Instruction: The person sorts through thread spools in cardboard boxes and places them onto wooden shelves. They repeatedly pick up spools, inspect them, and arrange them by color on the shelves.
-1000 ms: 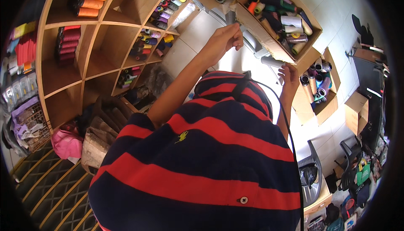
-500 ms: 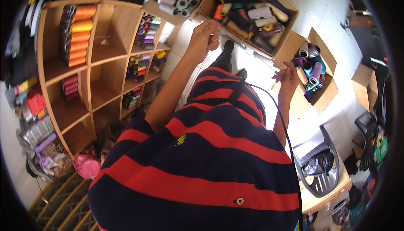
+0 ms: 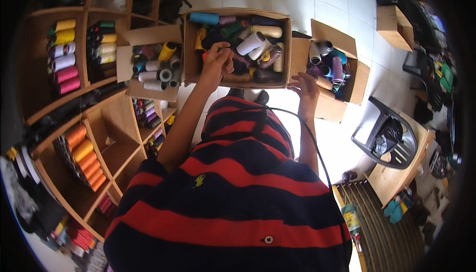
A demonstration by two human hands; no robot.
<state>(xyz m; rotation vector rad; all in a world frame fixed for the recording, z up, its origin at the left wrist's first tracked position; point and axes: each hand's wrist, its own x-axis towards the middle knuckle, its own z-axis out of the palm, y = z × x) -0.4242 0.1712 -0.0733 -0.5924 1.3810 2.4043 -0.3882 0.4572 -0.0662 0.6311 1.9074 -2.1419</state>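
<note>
My left hand is over the left part of the middle cardboard box. Its fingers are loosely bent and slightly apart, with nothing visible in them. Cones of thread fill this box: a white cone and a cream one lie near the middle, a blue one in the far left corner. By the box's near right corner is my right hand, fingers loosely spread and holding nothing I can see. Nearest to it on the right stands another open box with purple, brown and teal cones.
A smaller box of thread cones adjoins on the left. Wooden shelves with orange, yellow and pink cones line the left side. A black chair stands at right. A black cable runs down past my right arm.
The view has turned, and the boxes now appear upright and more to the left. My left hand has come over the middle box, and my right hand is closer to its near right corner.
</note>
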